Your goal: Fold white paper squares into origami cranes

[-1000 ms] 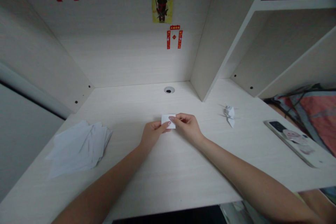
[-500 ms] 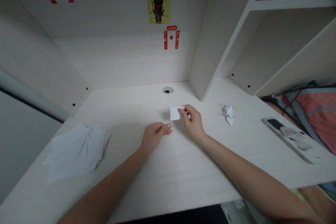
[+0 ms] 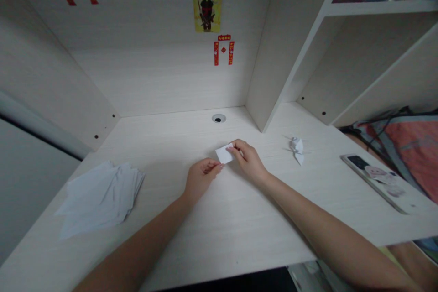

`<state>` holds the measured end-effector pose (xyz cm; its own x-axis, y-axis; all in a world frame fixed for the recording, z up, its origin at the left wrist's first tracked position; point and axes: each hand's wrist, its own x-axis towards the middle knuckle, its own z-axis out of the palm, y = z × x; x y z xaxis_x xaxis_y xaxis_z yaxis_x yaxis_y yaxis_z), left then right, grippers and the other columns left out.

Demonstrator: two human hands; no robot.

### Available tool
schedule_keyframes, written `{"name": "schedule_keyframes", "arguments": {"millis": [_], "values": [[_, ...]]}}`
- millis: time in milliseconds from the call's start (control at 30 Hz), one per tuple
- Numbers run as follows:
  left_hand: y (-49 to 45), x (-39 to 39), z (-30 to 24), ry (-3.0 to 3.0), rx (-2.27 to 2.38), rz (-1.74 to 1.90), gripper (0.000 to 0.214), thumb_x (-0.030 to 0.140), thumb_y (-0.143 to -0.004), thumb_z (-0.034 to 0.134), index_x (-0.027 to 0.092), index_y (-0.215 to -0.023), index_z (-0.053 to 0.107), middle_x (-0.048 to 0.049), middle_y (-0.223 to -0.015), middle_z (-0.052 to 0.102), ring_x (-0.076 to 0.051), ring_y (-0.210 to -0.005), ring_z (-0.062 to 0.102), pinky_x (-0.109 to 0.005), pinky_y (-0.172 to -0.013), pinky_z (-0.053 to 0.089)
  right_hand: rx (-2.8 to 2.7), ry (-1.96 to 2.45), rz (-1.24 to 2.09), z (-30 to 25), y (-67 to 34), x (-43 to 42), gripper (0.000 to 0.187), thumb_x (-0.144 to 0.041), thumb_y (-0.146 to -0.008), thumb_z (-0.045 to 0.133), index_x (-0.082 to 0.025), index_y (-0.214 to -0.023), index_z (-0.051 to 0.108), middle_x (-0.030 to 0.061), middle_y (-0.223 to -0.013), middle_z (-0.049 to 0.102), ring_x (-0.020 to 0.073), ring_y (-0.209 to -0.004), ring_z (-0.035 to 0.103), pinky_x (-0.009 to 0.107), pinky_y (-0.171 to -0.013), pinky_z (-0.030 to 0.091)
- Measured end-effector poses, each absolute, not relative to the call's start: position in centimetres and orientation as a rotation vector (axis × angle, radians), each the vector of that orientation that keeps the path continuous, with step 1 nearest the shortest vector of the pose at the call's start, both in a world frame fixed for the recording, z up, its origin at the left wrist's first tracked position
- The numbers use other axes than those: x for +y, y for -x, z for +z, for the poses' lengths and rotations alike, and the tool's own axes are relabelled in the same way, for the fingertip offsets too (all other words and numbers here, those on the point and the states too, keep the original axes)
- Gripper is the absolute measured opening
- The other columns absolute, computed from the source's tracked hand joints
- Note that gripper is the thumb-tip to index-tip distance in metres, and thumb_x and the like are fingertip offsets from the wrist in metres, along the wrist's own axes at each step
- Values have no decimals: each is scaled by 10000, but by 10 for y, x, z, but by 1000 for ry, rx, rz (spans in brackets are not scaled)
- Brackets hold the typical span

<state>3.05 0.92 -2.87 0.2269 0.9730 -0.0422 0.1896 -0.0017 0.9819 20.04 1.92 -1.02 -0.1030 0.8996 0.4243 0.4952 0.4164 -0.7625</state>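
Note:
A small square of folded white paper (image 3: 224, 153) is held just above the desk, tilted, between my two hands. My right hand (image 3: 247, 159) pinches its right edge between thumb and fingers. At its lower corner, my left hand (image 3: 203, 174) has thumb and fingertips closed on the paper. To the right lies a small folded white paper piece (image 3: 297, 148) with pointed ends. A loose stack of white paper sheets (image 3: 101, 198) rests on the left of the desk, away from both hands.
A phone (image 3: 378, 183) in a pale case lies at the desk's right side. Behind my hands is a round cable hole (image 3: 219, 118). An upright shelf panel (image 3: 273, 77) meets the desk at the back right. Red fabric (image 3: 407, 141) sits beyond the right edge.
The paper square has turned and moved slightly left and down. My left fingertips, apart from it before, now pinch its lower corner.

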Motion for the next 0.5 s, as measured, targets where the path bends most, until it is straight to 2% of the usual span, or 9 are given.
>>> {"name": "schedule_keyframes", "arguments": {"millis": [500], "values": [[-31,6,-24,-1480,1135,893,262,418,-689,628,159,-689,666,-10,-631,614,-132,-587,537,-222,-541,398,-1771,1198,531,-11,-199,20,205,-307,-873,457,-203,-726,555,31,-720,566,172,-698,523,281,-674,374]]}}
